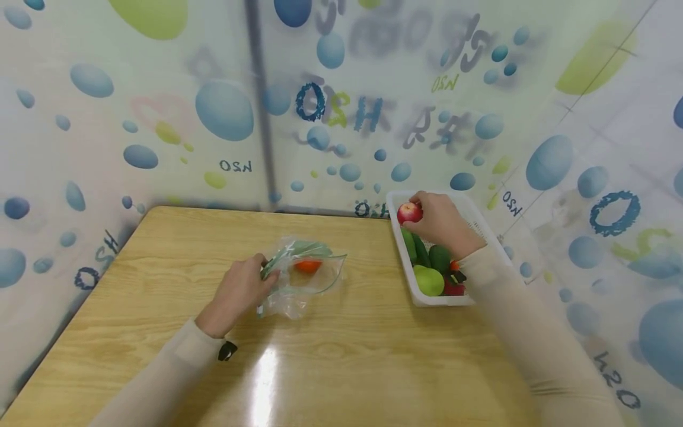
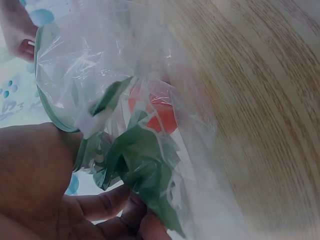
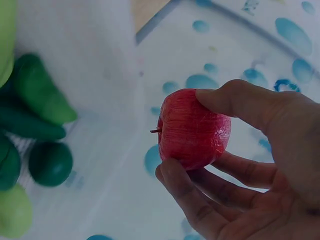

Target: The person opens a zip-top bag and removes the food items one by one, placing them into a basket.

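A red apple (image 3: 194, 129) with a short stem is held between the thumb and fingers of my right hand (image 1: 441, 225), over the back left part of a white basket (image 1: 415, 292). On the left, my left hand (image 1: 241, 292) grips the green-edged rim of a clear plastic bag (image 2: 142, 162), whose mouth stands partly spread. Through the bag's film shows an orange-red item (image 1: 308, 265); its kind is hard to make out. Inside the basket lie a light green apple (image 1: 428, 280), a dark green round item (image 1: 440, 258), long green vegetables (image 1: 420, 250) and a red item (image 1: 453, 288) partly behind the sleeve.
The basket stands at the right on a wooden table (image 1: 341, 350), close to the back wall. A patterned wall covering (image 1: 331, 148) with blue and green spots rises behind the table and along its sides.
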`<state>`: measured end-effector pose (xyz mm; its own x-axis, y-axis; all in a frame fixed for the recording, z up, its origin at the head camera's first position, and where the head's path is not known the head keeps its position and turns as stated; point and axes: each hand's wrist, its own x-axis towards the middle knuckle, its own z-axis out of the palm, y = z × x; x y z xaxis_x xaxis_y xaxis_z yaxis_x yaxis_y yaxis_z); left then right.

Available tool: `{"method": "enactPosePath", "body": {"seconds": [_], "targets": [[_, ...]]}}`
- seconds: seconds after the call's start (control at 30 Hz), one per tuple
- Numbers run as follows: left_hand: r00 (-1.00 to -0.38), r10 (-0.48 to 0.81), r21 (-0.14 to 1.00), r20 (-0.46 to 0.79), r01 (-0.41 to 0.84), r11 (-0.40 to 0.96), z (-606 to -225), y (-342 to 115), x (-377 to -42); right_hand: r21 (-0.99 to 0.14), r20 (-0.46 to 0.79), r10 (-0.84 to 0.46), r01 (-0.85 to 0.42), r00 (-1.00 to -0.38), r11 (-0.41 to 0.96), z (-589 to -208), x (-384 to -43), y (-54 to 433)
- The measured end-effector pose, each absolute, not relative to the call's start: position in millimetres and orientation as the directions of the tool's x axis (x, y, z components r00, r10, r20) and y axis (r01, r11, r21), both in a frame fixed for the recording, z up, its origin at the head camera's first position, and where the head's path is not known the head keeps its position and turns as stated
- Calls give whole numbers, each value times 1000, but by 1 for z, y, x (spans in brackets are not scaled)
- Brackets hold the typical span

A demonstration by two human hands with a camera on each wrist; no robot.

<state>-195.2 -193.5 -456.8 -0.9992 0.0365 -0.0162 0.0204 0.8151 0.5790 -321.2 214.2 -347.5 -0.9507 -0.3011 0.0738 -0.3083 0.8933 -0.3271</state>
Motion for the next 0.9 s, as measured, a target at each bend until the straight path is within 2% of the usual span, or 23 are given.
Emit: {"method": "enactPosePath", "body": {"seconds": [0.37,0.67,0.9], "targets": [[-999,40,580,-20,22,815,-461,-191,-191,-268,-34,-237,-219,-971,938,-363,-351,254],[-999,37,589,-35,9,808,-458,-192,-188,-243,-150,-234,-193,-961,951,-384,-367,262],[-998,65,603,21,64,795,-471,-201,-190,-257,-211,-200,-144,-957,956,-384,-367,263]]}}
